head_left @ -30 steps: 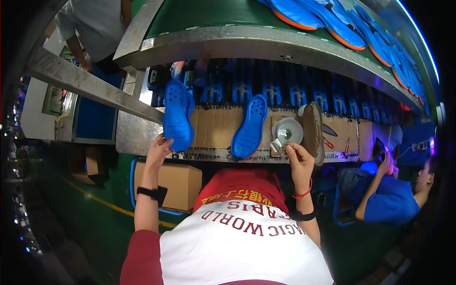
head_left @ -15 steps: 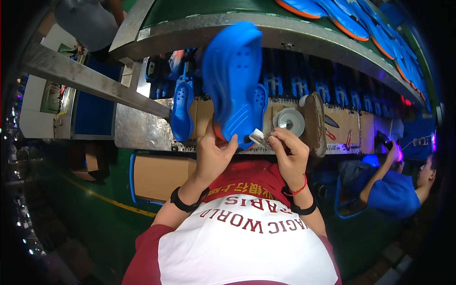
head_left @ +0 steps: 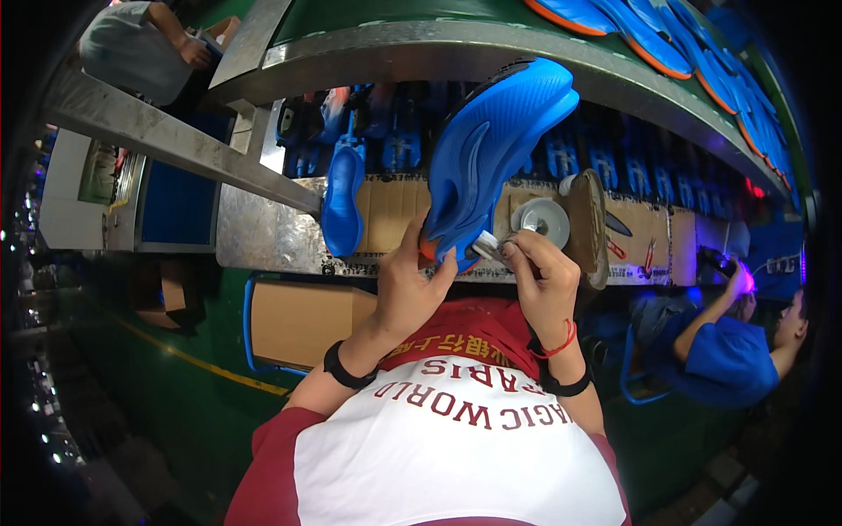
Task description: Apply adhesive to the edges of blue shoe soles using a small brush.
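A blue shoe sole (head_left: 495,131) with an orange patch at its heel is raised over the bench, tilted with its toe pointing far and to the right. My left hand (head_left: 414,287) grips it by the heel end, fingers wrapped round it. Pinched in the fingertips of my right hand (head_left: 545,273) is a small whitish flat-ended tool (head_left: 485,245), its exact kind unclear. The tool's pale end meets the sole's heel edge; whether it touches I cannot tell. Left of the raised sole, a blue sole-shaped piece (head_left: 343,203) lies on the bench.
A white bowl (head_left: 545,221) stands right of the sole, beside a brown upright piece (head_left: 586,230). Farther right lie a dark blade (head_left: 619,224) and a red-handled tool (head_left: 616,249). Blue soles (head_left: 653,53) line the raised conveyor (head_left: 368,53). A co-worker in blue (head_left: 728,355) sits right.
The sole has swung to the right and rolled, so its ribbed side now shows instead of the face with small holes. Both my hands have shifted slightly right, keeping their grips.
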Demonstrator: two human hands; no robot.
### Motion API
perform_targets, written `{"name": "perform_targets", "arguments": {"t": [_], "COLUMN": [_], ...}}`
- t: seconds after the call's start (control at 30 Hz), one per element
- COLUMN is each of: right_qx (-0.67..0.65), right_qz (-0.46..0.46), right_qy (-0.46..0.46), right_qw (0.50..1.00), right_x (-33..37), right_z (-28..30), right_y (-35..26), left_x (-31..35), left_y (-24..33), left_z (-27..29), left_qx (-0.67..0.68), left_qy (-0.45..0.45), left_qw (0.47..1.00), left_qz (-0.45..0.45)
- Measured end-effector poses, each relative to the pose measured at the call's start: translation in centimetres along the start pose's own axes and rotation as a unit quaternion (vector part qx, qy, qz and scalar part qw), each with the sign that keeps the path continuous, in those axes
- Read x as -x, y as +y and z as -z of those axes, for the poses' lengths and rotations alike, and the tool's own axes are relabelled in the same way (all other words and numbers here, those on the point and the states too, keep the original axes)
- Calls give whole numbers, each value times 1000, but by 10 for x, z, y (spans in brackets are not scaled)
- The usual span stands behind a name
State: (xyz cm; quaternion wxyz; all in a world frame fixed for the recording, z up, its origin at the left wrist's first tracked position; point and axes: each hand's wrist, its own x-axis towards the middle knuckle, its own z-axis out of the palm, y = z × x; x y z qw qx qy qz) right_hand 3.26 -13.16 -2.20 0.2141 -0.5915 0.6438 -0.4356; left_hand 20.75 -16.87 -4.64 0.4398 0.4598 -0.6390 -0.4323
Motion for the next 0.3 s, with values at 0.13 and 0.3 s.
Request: {"name": "perform_targets", "arguments": {"t": [0.13, 0.3], "right_qx": [-2, -6], "right_qz": [-19, 4], "right_qy": [-1, 31], "right_qw": [1000, 1000], "right_x": [0, 0], "right_z": [2, 2], "right_y": [1, 2], "left_x": [-1, 0], "left_y": [4, 3], "left_z": [1, 2], "left_qx": [-1, -32], "left_qy": [-1, -6], "left_qw": [1000, 999], "left_qz": [3, -11]}}
